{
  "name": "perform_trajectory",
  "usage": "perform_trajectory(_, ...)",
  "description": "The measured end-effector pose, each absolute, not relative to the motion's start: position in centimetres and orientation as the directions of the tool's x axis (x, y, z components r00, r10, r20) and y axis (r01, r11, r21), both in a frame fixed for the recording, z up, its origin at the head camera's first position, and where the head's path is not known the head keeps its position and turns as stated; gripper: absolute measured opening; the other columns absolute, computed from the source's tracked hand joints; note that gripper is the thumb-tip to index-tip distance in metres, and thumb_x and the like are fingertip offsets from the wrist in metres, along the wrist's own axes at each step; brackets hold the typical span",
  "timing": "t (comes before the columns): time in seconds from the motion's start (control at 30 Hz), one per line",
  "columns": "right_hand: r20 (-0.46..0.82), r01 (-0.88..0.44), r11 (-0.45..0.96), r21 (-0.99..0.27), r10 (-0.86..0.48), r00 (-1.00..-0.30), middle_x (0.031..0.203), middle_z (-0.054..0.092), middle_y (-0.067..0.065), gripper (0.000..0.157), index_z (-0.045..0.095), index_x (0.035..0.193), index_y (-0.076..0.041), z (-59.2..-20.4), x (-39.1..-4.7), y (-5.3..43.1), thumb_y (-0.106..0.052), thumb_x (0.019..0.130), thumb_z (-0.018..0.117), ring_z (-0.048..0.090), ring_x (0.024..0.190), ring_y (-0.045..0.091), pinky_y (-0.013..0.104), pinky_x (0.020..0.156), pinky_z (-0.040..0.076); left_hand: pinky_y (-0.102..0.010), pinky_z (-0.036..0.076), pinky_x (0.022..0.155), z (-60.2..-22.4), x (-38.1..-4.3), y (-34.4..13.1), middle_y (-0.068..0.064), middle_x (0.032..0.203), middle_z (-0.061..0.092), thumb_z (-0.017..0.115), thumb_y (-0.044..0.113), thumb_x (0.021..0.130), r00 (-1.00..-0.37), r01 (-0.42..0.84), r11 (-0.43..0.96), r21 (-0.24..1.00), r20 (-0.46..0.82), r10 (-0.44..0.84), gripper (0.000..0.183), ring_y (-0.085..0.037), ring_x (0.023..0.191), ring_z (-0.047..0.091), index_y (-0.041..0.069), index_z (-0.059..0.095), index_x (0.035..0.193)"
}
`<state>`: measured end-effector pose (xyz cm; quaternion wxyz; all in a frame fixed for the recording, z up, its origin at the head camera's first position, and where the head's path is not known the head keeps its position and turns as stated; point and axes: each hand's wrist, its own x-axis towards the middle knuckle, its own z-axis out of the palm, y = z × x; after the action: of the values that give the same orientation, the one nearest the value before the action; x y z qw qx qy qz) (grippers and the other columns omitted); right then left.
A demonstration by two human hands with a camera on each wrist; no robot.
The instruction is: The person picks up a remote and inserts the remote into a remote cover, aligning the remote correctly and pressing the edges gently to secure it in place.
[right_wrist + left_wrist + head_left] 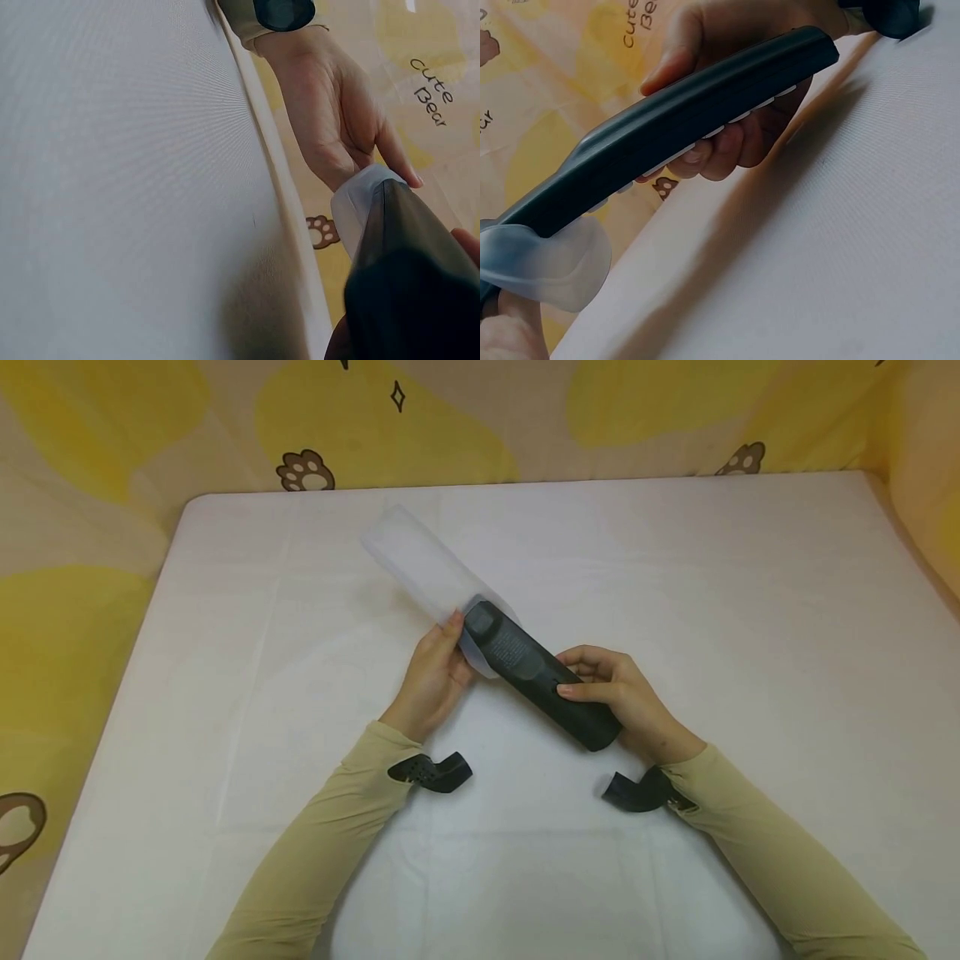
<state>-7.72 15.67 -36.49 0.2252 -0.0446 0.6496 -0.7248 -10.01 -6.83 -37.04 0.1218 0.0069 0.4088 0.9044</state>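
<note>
Held face down over the table is a long dark remote control, with a printed label on its back and pale buttons along its underside. My right hand grips its near right end, thumb on the back and fingers beneath. My left hand pinches a translucent sleeve near its wide mouth, thumb on top. The remote's far end lies at that mouth, and in the left wrist view the clear rim overlaps it. The sleeve's long body stretches away to the upper left.
A white-covered table lies under both hands. Behind it hangs a yellow and beige cloth with paw prints. Dark curved wrist mounts stick out from both beige sleeves.
</note>
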Motion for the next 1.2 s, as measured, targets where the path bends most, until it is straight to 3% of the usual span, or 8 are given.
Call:
perform_trajectory(0.23,-0.233,0.273,-0.053,-0.961,-0.381,-0.895,0.087,0.064,0.005,0.025,0.063,0.104,-0.007,-36.53,-7.73,15.63,0.002,0.081,0.064,0.06,0.073,0.015,0.024,0.063,0.052,-0.026,0.044,0.094,-37.05,-9.97,-6.74,-0.002,0.11,0.057,0.046,0.025,0.1,-0.968,-0.219,-0.633,0.743,-0.083,0.236,0.033,-0.011,0.106,0.054,0.001,0.044,0.121)
perform_trajectory(0.5,-0.241,0.282,-0.057,-0.958,-0.376,-0.895,0.087,0.064,0.005,0.026,0.062,0.105,-0.006,-36.54,-7.66,15.58,0.002,0.08,0.065,0.06,0.073,0.015,0.025,0.064,0.052,-0.03,0.04,0.1,-37.22,-9.95,-6.64,-0.003,0.114,0.055,0.047,0.026,0.099,-0.968,-0.216,-0.629,0.747,-0.079,0.24,0.047,-0.013,0.11,0.053,-0.006,0.037,0.131)
perform_trajectory(0.73,-0.244,0.297,-0.087,-0.951,-0.378,-0.893,0.087,0.064,0.005,0.026,0.062,0.105,-0.006,-36.6,-7.63,15.56,0.003,0.081,0.064,0.06,0.073,0.015,0.025,0.064,0.052,-0.032,0.036,0.104,-36.9,-9.9,-6.56,-0.006,0.12,0.05,0.033,0.018,0.103,-0.964,-0.232,-0.605,0.762,-0.095,0.25,0.045,-0.014,0.114,0.049,-0.009,0.029,0.138)
perform_trajectory(0.97,-0.229,0.278,-0.082,-0.957,-0.376,-0.898,0.086,0.064,0.005,0.026,0.063,0.103,-0.007,-36.63,-7.67,15.5,0.005,0.081,0.063,0.06,0.072,0.014,0.024,0.063,0.053,-0.03,0.04,0.101,-36.85,-9.86,-6.45,-0.004,0.116,0.054,0.033,0.019,0.103,-0.964,-0.238,-0.608,0.758,-0.105,0.246,0.038,-0.013,0.11,0.052,-0.006,0.036,0.133)
perform_trajectory(1.2,-0.241,0.294,-0.093,-0.951,-0.373,-0.896,0.086,0.064,0.006,0.026,0.062,0.104,-0.006,-36.6,-7.59,15.46,0.005,0.081,0.063,0.06,0.072,0.014,0.024,0.063,0.053,-0.028,0.04,0.1,-37.11,-9.77,-6.4,-0.004,0.116,0.053,0.051,0.03,0.096,-0.965,-0.224,-0.629,0.744,-0.08,0.25,0.043,-0.014,0.111,0.051,0.0,0.042,0.126)
